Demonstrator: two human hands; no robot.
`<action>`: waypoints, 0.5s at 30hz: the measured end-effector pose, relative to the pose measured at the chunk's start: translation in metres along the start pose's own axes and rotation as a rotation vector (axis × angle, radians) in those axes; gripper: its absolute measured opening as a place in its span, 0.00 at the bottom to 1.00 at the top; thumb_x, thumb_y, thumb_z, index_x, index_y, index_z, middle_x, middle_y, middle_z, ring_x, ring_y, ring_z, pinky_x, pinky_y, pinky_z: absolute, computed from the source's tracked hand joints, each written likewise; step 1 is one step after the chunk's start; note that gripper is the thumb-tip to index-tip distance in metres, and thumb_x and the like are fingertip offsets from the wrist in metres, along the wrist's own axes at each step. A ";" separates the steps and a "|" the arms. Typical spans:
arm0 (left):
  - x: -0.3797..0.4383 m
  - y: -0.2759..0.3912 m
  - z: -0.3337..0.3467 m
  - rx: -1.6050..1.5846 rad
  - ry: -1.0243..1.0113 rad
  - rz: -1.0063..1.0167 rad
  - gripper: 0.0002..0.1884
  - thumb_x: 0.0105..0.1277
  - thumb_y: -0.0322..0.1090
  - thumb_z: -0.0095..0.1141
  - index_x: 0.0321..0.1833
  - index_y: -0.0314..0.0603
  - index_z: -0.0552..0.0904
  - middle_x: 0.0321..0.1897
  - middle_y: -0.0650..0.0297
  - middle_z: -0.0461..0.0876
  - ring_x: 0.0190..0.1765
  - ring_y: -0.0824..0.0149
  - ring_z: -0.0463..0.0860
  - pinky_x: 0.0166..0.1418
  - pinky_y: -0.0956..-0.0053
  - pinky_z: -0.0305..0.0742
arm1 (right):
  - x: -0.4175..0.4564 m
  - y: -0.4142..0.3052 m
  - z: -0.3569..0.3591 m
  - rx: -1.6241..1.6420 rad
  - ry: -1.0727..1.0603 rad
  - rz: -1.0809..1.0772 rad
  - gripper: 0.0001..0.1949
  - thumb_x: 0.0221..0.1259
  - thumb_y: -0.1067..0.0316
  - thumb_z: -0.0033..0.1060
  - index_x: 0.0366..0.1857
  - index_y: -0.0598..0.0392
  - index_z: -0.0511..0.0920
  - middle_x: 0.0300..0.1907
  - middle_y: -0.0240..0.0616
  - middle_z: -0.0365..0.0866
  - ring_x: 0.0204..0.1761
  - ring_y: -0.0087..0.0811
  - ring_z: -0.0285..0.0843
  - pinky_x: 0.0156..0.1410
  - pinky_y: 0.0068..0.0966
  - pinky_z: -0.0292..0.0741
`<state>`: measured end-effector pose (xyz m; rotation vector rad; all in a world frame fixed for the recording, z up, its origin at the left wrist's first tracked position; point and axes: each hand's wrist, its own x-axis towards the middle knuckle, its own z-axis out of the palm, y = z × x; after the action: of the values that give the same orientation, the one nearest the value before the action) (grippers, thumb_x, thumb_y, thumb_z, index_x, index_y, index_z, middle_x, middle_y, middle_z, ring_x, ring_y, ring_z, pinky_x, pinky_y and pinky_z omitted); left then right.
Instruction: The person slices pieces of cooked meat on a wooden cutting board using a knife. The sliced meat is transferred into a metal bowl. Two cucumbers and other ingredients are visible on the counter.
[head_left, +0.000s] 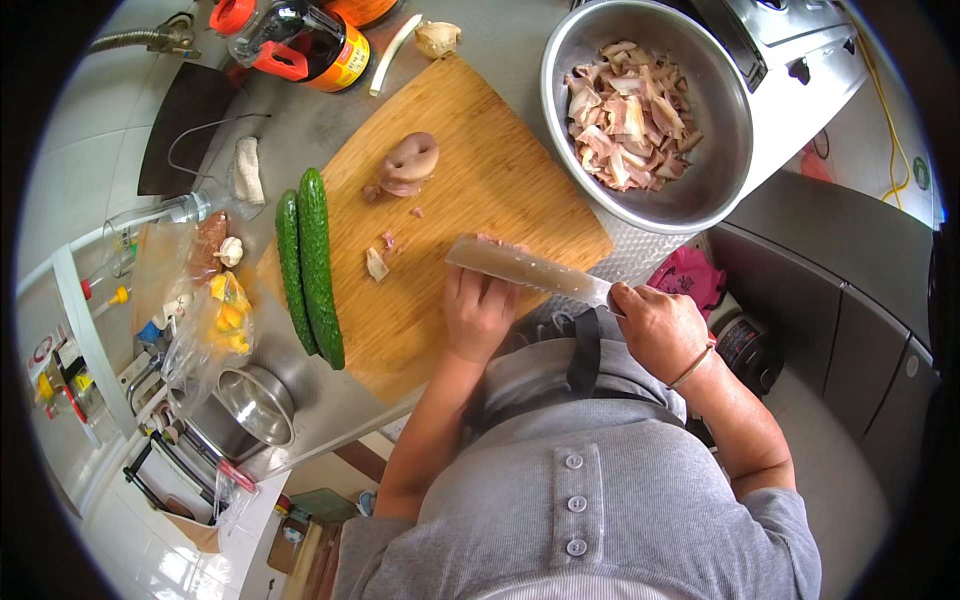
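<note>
My right hand (660, 326) grips the handle of a Chinese cleaver (529, 271), whose broad blade lies over the near right part of a wooden cutting board (420, 315). My left hand (480, 311) is bent at the board, its fingertips hidden behind the blade. Some pinkish cut meat (501, 243) shows just past the blade's far edge; whether my left fingers hold it is hidden. Farther up the board rests a cooked pig's snout (409, 163) with two nostril holes. Small meat scraps (377, 264) lie between it and my left hand.
Two cucumbers (316, 270) lie along the board's left side. A steel bowl (724, 150) of sliced meat (630, 120) stands beyond the board at right. Ginger (437, 37), a scallion piece (395, 54) and a sauce jug (304, 49) are at the back. Garlic (229, 251) sits left.
</note>
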<state>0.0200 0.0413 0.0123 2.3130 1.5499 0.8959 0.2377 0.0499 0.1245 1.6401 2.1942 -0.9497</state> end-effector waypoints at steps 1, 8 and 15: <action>0.000 0.001 -0.001 -0.009 0.002 -0.007 0.14 0.57 0.27 0.58 0.47 0.34 0.81 0.47 0.48 0.78 0.54 0.45 0.76 0.57 0.52 0.72 | 0.001 0.000 0.000 -0.008 -0.014 0.003 0.04 0.58 0.69 0.49 0.35 0.52 0.73 0.25 0.40 0.78 0.27 0.42 0.82 0.32 0.37 0.77; 0.007 0.009 -0.006 0.079 0.023 -0.051 0.16 0.54 0.29 0.63 0.47 0.34 0.82 0.47 0.50 0.78 0.51 0.47 0.76 0.54 0.55 0.71 | 0.007 -0.002 -0.004 -0.028 -0.038 0.024 0.04 0.58 0.69 0.51 0.36 0.53 0.74 0.26 0.40 0.79 0.27 0.42 0.81 0.32 0.36 0.78; 0.000 0.000 -0.008 -0.025 -0.008 -0.159 0.16 0.53 0.28 0.63 0.47 0.36 0.80 0.46 0.53 0.77 0.48 0.50 0.76 0.51 0.59 0.71 | 0.006 0.002 -0.013 0.185 0.064 0.037 0.07 0.58 0.69 0.56 0.38 0.56 0.79 0.30 0.46 0.81 0.33 0.47 0.81 0.38 0.38 0.78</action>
<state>0.0154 0.0405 0.0186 2.1378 1.6820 0.8594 0.2402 0.0630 0.1297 1.8089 2.1640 -1.1345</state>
